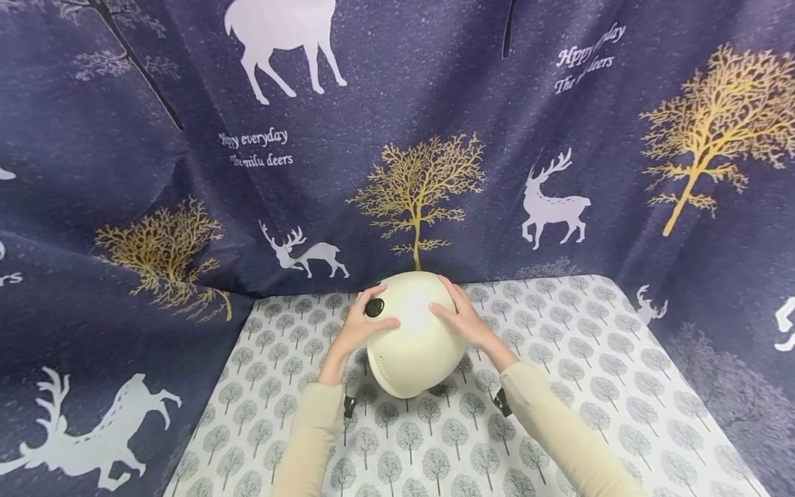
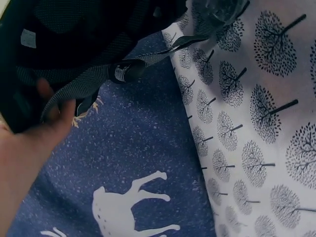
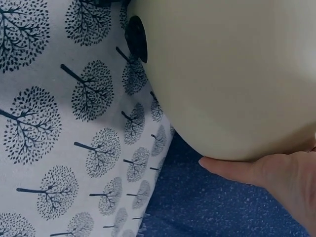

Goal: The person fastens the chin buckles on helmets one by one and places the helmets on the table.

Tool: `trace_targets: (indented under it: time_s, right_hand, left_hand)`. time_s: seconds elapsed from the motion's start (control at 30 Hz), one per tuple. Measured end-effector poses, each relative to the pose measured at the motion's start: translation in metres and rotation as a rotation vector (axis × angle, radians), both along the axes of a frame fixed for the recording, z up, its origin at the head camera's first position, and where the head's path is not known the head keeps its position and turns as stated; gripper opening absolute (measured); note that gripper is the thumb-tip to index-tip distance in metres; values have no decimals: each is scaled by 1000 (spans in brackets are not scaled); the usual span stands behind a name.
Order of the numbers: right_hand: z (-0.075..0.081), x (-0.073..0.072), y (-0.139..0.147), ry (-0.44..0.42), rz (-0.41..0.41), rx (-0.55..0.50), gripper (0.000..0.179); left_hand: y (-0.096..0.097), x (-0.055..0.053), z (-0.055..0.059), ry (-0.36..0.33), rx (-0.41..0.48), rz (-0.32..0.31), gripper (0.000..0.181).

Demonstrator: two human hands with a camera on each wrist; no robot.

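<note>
A cream helmet (image 1: 413,352) with a round black piece (image 1: 375,308) on its side is held between both hands. My left hand (image 1: 359,326) grips its left side, the thumb lying on the shell. In the left wrist view, fingers of the left hand (image 2: 29,148) reach in at the dark inner side, by a black strap (image 2: 81,86). On the opposite side my right hand (image 1: 467,323) holds the dome, thumb and fingers spread. The right wrist view shows a finger of the right hand (image 3: 281,170) along the smooth shell (image 3: 222,79); its other fingers are mostly hidden.
Under the helmet is a table with a white, grey-tree-patterned cloth (image 1: 435,455). A dark blue curtain (image 1: 385,90) with deer and gold trees hangs behind it and along both sides. Small black pieces (image 1: 502,402) show beside the sleeves.
</note>
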State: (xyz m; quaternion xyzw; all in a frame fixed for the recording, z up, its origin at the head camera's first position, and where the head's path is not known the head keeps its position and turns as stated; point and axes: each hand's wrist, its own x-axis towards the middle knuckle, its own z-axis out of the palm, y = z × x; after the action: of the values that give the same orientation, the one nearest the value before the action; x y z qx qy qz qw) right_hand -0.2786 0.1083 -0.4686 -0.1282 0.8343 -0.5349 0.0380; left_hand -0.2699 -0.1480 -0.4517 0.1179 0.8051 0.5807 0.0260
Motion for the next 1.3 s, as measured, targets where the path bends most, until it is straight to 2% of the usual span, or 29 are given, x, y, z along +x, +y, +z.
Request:
trace_targets:
  time_s: [0.2,0.4,0.5,0.7,1.0,1.1,1.2,1.3]
  right_hand:
    - [-3,0,3,-2,-16,-7,72]
    - [-3,1,5,-14,-15,-12,72]
    - [1,0,5,-11,-7,-16,72]
    - [8,-5,4,5,66,-27,71]
    - [19,-4,-2,-46,109,-81,72]
    - [21,-3,-8,-44,146,-70,73]
    - [20,-3,-13,-12,137,-43,73]
    - [18,-2,-17,-11,81,-64,70]
  left_hand:
    - [-4,1,-3,-55,79,-33,76]
    - [-8,-4,-10,-197,295,-138,75]
    - [-8,-6,-10,-204,326,-146,73]
    - [-12,-4,-6,-183,273,-80,73]
    - [-17,-6,9,-81,75,-67,74]
    - [-18,-5,14,-69,49,-40,73]
    - [-15,-4,14,-49,44,-40,73]
    - [-9,-4,12,-12,57,-67,74]
